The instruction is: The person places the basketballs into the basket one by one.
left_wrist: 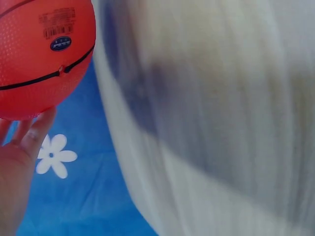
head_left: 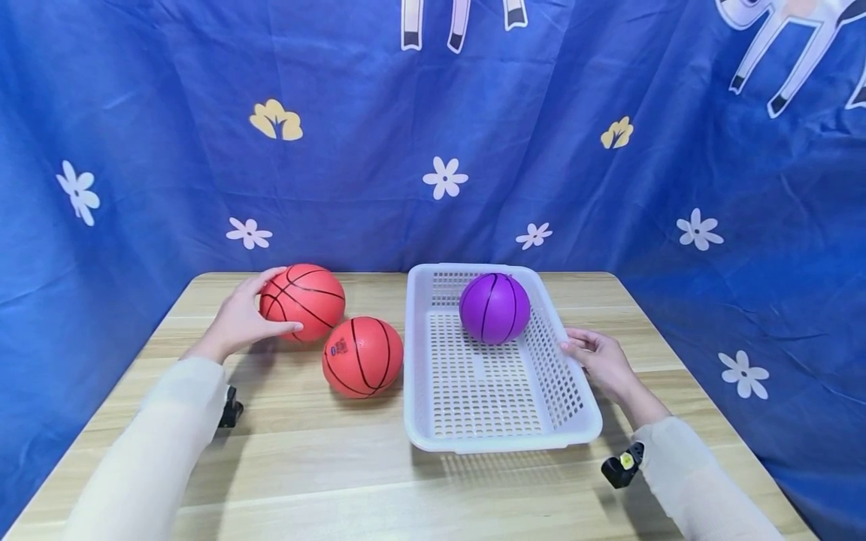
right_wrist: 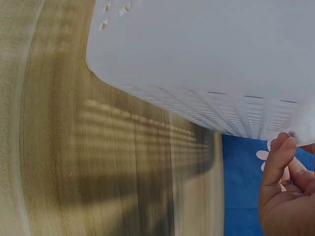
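At the far left of the table, my left hand (head_left: 242, 312) holds a red toy basketball (head_left: 304, 302), thumb at its front and fingers over its far side. In the left wrist view, fingertips touch the same ball (left_wrist: 47, 54), which bears a printed label. A second red toy basketball (head_left: 363, 358) sits just in front and to the right. The white plastic basket (head_left: 504, 443) has a purple ball (head_left: 495, 308) in its far part. My right hand (head_left: 602, 361) pinches the basket's right rim; the right wrist view shows curled fingers (right_wrist: 280, 162) at the edge.
The wooden table (head_left: 318, 473) ends at a blue cloth (head_left: 352, 150) with flower and animal prints, which hangs behind and on both sides. The second red ball lies close to the basket's left wall. A black wrist device (head_left: 622, 466) is on the right arm.
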A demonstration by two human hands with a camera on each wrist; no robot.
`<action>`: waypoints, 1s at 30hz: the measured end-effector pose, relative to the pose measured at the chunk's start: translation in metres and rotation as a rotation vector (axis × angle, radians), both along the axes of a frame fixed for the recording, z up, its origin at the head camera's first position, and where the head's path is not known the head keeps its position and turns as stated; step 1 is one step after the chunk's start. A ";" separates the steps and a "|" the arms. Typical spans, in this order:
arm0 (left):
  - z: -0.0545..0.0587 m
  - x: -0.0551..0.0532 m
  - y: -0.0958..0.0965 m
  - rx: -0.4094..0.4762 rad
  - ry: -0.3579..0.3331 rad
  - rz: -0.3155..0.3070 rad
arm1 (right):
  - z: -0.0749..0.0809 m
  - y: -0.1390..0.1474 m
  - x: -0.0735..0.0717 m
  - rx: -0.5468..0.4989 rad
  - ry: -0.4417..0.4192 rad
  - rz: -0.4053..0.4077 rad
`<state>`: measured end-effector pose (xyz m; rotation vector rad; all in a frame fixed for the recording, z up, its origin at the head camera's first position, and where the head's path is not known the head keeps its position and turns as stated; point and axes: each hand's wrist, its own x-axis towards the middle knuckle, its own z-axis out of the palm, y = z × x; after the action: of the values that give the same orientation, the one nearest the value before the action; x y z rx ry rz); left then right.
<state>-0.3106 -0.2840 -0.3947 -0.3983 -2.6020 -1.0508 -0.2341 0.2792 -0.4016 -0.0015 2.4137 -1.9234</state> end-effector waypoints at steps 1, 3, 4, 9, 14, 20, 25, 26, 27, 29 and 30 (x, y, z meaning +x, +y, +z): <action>0.003 0.000 0.000 -0.001 0.006 0.001 | 0.000 0.000 0.000 0.002 0.001 0.000; 0.010 0.000 0.001 0.002 0.013 0.002 | 0.000 0.001 0.000 0.001 0.000 -0.001; 0.014 0.000 0.001 0.001 0.013 0.003 | 0.000 0.001 0.000 0.000 0.001 -0.002; 0.032 0.001 0.004 -0.003 0.037 -0.004 | 0.001 0.001 0.000 -0.003 0.002 0.002; 0.051 0.003 0.009 -0.012 0.065 -0.028 | 0.001 0.000 0.000 -0.004 0.000 0.005; 0.072 0.007 0.024 -0.014 0.093 -0.082 | 0.001 0.000 0.001 -0.003 -0.007 0.010; 0.086 0.012 0.041 0.007 0.078 -0.125 | 0.002 0.000 0.001 0.005 -0.005 0.010; 0.088 0.012 0.044 0.016 0.075 -0.138 | 0.002 0.000 0.001 0.005 -0.005 0.010; 0.090 0.013 0.048 0.019 0.077 -0.148 | 0.002 0.000 0.002 0.007 -0.003 0.009; 0.094 0.015 0.057 0.024 0.076 -0.176 | 0.003 0.000 0.002 0.008 -0.002 0.009; 0.095 0.016 0.061 0.029 0.077 -0.193 | 0.003 0.000 0.002 0.007 -0.002 0.010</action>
<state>-0.2946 -0.2229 -0.2993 -0.6808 -2.5158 -1.1091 -0.2323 0.2788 -0.3990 -0.0105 2.4147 -1.9096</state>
